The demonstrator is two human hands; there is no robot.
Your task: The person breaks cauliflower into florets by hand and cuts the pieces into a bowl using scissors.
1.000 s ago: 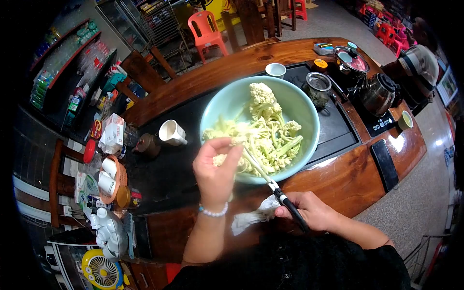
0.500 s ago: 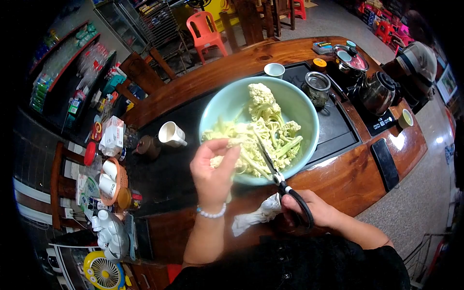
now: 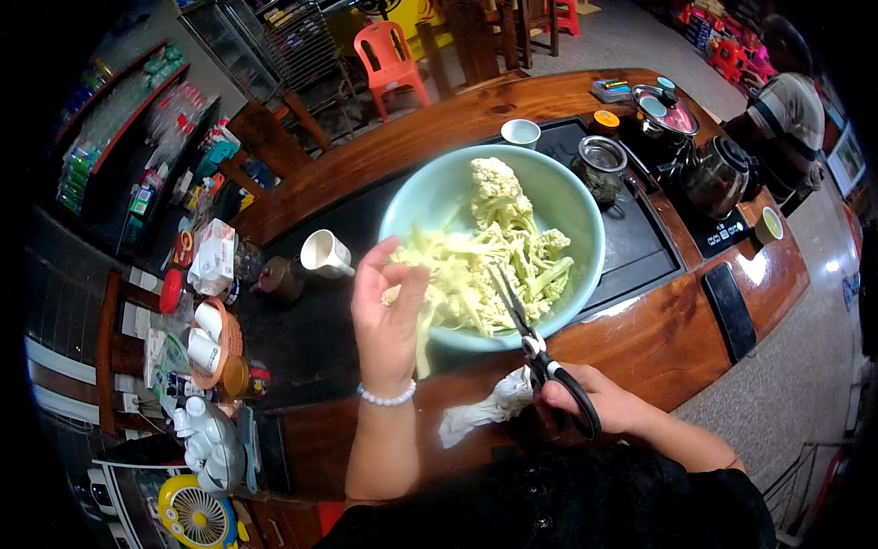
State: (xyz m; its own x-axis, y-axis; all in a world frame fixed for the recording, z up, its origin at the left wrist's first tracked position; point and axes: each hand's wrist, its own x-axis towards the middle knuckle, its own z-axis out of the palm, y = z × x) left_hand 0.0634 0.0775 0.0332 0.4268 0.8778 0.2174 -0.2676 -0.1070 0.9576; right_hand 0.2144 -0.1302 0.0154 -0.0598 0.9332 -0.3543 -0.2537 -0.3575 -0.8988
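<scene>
A pale green bowl [image 3: 585, 229] holds cut cauliflower [image 3: 498, 220], with florets and green stems heaped inside. At its left rim, my left hand [image 3: 384, 316] has curled fingers around a cauliflower piece [image 3: 422, 348], largely hidden by the hand; a pale stem hangs below the thumb. My right hand [image 3: 594, 398] grips black-handled scissors [image 3: 540, 352] in front of the bowl. Their blades point up and left over the cauliflower, slightly apart. A crumpled white cloth [image 3: 480, 412] lies on the table beside the right hand.
A white pitcher [image 3: 325, 254] stands left of the bowl and a small cup [image 3: 521, 134] behind it. To the right are a glass jar [image 3: 601, 169], a kettle [image 3: 715, 178] and a phone [image 3: 729, 311]. Another person [image 3: 786, 114] is at far right.
My left hand has shifted slightly left and up, away from the scissors, with its fingers raised more. The scissors have moved slightly down and right.
</scene>
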